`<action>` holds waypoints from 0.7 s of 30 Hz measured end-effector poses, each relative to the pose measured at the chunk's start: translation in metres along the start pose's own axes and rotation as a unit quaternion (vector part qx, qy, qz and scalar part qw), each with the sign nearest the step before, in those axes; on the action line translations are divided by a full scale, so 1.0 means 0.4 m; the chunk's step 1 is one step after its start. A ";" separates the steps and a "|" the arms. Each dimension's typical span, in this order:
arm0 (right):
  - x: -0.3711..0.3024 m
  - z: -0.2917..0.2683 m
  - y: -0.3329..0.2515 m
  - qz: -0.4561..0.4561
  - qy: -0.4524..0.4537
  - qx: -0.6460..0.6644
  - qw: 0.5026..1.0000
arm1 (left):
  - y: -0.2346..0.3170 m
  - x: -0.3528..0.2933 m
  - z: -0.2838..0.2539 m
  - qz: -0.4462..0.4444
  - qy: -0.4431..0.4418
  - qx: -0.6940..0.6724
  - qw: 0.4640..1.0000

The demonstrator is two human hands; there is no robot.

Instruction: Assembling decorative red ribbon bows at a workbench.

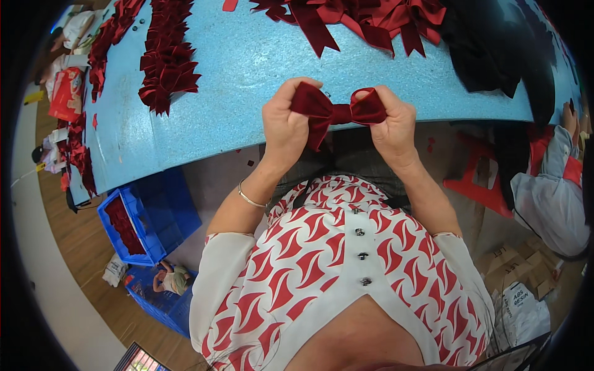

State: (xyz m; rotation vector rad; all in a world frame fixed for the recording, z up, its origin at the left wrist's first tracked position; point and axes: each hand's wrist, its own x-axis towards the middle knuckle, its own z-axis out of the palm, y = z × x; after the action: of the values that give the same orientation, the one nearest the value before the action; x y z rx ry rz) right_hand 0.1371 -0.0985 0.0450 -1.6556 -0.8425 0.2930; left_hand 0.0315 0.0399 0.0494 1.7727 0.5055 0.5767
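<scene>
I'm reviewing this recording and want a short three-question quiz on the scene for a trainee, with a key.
1. What do the left hand and right hand hold between them?
2. True or false: the blue crate with dark red fabric in it stands on top of the blue table.
3. Where is the silver-coloured bangle worn?
A) Left arm
B) Right arm
C) Both arms

Key:
1. A dark red velvet bow.
2. False; it is off the tabletop, beyond the table's near edge.
3. A
</scene>
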 end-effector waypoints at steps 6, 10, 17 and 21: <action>0.001 0.002 0.005 0.026 0.039 0.024 0.999 | 0.021 0.005 -0.007 -0.213 -0.106 -0.258 0.936; 0.004 -0.001 0.013 0.009 0.034 0.007 0.999 | 0.029 0.002 -0.019 -0.271 -0.135 -0.290 0.908; 0.000 0.007 0.006 -0.018 0.011 -0.031 0.999 | 0.029 -0.004 -0.015 -0.230 -0.103 -0.261 0.932; 0.004 0.006 0.014 -0.005 0.012 -0.013 1.000 | 0.016 -0.008 -0.016 -0.204 -0.111 -0.257 0.938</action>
State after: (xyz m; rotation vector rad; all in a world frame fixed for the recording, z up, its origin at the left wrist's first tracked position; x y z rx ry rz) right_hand 0.1388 -0.0959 0.0395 -1.6755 -0.8390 0.2550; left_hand 0.0253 0.0409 0.0567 1.1693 0.4922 0.1840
